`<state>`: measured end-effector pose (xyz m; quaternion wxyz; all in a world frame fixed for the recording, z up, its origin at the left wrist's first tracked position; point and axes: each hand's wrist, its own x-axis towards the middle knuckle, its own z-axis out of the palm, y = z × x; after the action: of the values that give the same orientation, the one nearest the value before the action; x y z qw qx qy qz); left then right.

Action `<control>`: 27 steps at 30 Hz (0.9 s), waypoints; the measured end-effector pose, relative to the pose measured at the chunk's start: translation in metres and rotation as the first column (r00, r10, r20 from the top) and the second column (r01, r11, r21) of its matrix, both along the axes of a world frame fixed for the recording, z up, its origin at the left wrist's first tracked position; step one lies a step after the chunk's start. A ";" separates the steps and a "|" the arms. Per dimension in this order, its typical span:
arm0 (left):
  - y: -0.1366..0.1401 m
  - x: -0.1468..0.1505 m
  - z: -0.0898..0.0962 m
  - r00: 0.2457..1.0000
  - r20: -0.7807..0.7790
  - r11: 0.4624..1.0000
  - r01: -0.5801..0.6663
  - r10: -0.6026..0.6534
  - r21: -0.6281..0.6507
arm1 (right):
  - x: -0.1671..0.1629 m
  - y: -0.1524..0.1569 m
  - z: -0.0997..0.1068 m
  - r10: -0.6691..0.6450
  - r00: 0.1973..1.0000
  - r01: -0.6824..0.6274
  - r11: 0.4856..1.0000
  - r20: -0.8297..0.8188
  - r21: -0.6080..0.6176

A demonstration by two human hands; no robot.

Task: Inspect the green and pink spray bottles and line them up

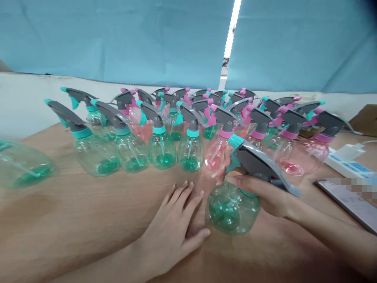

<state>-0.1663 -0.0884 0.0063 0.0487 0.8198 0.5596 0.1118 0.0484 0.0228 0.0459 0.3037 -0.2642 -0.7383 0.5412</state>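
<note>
My right hand (266, 194) grips the neck of a green-tinted spray bottle (231, 212) with a grey trigger head (259, 163) and teal nozzle. The bottle is tilted toward me, its base facing the camera, just above the wooden table (73, 220). My left hand (173, 232) lies flat on the table with its fingers spread, just left of that bottle and holding nothing. Behind both hands stand several rows of similar spray bottles, green ones (161, 151) at left and pink ones (219, 151) at right.
A green bottle body (22, 167) lies at the left edge. A white power strip (352, 165) and a phone (350, 202) lie at the right. A cardboard box (366, 118) sits far right. Blue curtains (118, 39) hang behind the table.
</note>
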 end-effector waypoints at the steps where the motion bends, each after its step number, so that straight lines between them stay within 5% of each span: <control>1: 0.000 0.000 0.000 1.000 -0.003 1.000 0.001 -0.001 -0.001 | 0.000 0.000 -0.001 -0.002 1.000 0.002 1.000 -0.003 -0.011; 27: -0.001 -0.001 -0.004 1.000 0.016 1.000 0.004 -0.004 0.009 | -0.016 -0.004 0.014 0.086 0.994 -0.080 0.993 -0.069 0.092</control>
<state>-0.1674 -0.0896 0.0023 0.0500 0.8201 0.5570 0.1209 0.0325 0.0192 0.0594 0.3192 -0.1994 -0.7605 0.5292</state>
